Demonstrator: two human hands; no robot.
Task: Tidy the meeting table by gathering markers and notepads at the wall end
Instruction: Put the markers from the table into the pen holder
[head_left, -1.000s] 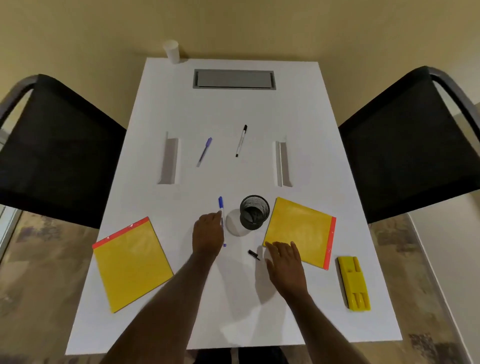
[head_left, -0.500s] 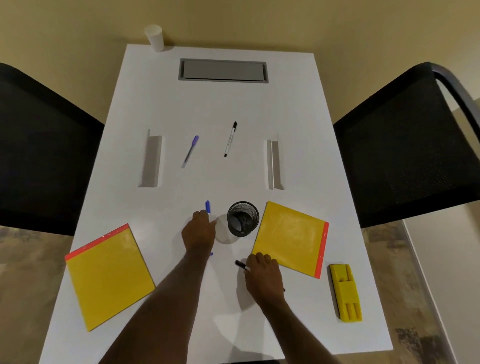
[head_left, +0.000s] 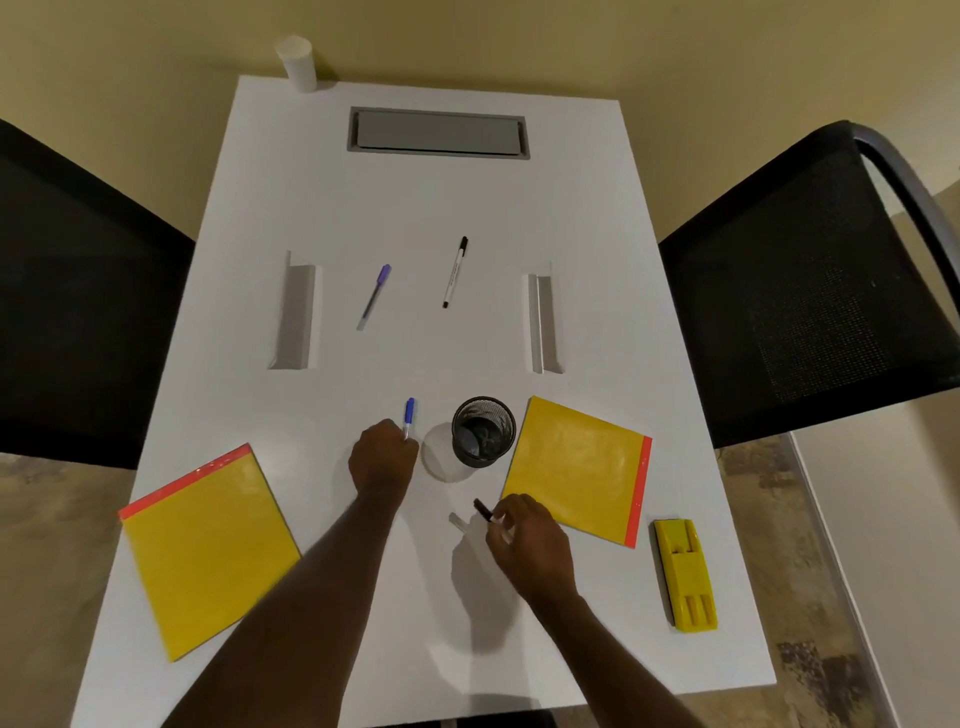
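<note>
Nearest on the smooth white table (head_left: 597, 623), the right hand (head_left: 530, 545) has its fingers pinched around a black-capped marker (head_left: 484, 511), lifted just off the surface. To its right lies a flat yellow plastic marker case (head_left: 685, 574). The left hand (head_left: 383, 457) is curled closed on a blue-capped marker (head_left: 409, 414) whose cap sticks out past the knuckles. Between the hands, slightly farther, stands a round black wire-mesh pen cup (head_left: 483, 431). Two square yellow notepads with red binding strips flank them: the left notepad (head_left: 208, 551) near the table edge, the right notepad (head_left: 576, 462) just beside the cup. Beyond, between two grey angled slots, lie a slim purple-capped pen (head_left: 375, 295) and a white marker with black cap (head_left: 455, 271). At the wall end sit a grey rectangular cable hatch (head_left: 439, 132) and a white paper cup (head_left: 297, 63).
</note>
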